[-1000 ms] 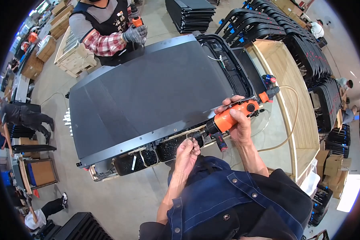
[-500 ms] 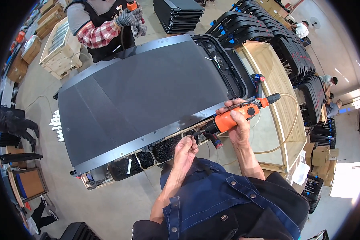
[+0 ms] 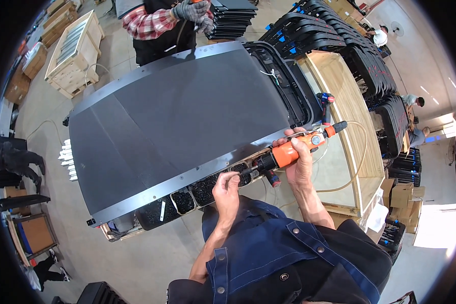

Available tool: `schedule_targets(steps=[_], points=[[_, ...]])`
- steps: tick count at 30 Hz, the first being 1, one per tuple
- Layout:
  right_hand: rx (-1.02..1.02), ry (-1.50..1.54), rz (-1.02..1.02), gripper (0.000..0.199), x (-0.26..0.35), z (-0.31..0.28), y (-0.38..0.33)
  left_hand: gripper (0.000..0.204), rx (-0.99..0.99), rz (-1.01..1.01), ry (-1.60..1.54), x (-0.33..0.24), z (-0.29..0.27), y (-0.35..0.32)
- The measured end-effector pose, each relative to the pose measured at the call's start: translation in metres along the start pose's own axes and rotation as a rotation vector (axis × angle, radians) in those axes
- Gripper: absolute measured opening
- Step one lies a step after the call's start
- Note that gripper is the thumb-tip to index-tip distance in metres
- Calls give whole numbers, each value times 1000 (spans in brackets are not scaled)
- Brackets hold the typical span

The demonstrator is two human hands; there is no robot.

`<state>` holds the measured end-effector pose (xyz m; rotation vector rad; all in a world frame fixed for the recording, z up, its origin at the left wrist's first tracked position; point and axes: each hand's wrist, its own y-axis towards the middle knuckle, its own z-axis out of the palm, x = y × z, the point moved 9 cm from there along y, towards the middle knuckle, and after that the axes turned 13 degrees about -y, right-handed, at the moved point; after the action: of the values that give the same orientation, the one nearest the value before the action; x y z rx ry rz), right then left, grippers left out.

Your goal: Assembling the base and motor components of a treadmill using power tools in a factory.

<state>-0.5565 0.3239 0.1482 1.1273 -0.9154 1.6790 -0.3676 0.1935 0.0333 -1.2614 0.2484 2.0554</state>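
My right hand (image 3: 300, 159) is wrapped around an orange air screwdriver (image 3: 288, 152) with a black nose, which points left and slightly down. Just beyond its bit, my left hand (image 3: 226, 195) is closed with thumb and fingertips together. Anything between them is too small to make out. Below both tools of my grip, open bins (image 3: 211, 190) full of small black screws line the near side of a large dark panel (image 3: 187, 111). This panel has a silvery metal edge strip (image 3: 182, 177) with screws set along it.
Across the panel stands a co-worker in grey gloves (image 3: 190, 10). A tan air hose (image 3: 365, 152) loops over a wooden crate (image 3: 357, 116) at right. Red-and-black drivers (image 3: 325, 104) hang by the panel's right end. Stacked black frames (image 3: 334, 40) rise behind; another crate (image 3: 73, 55) stands far left.
My left fingers have shifted slightly left and turned at the bit. The screwdriver has tilted a little in my right hand. Across the panel, the co-worker has moved to the right.
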Motion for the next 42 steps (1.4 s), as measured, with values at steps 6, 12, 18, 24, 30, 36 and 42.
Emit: schedule_targets(steps=[6,12,18,24,30,36,42], points=[[260,-162,-96,43,9,36,-15,11,28,-790,-917,81,11,-4],[515,-375,-291,44,0,96,-17,25,-69,-797,-1178,96,22,15],[864,-588,-323,32,-18,153,-22,28,30,-713,-1079,90,10,6],[912,-695,-224,28,-27,172,-24,32,133,-725,-771,57,-1,-26],[901,-705,-260,32,-36,159,-19,33,278,-744,-588,23,3,-44],[959,-808,-303,38,-30,168,-23,35,270,-493,-364,9,-26,-31],[871,-615,-148,39,-21,155,-16,27,-76,-305,-418,4,-73,-30]])
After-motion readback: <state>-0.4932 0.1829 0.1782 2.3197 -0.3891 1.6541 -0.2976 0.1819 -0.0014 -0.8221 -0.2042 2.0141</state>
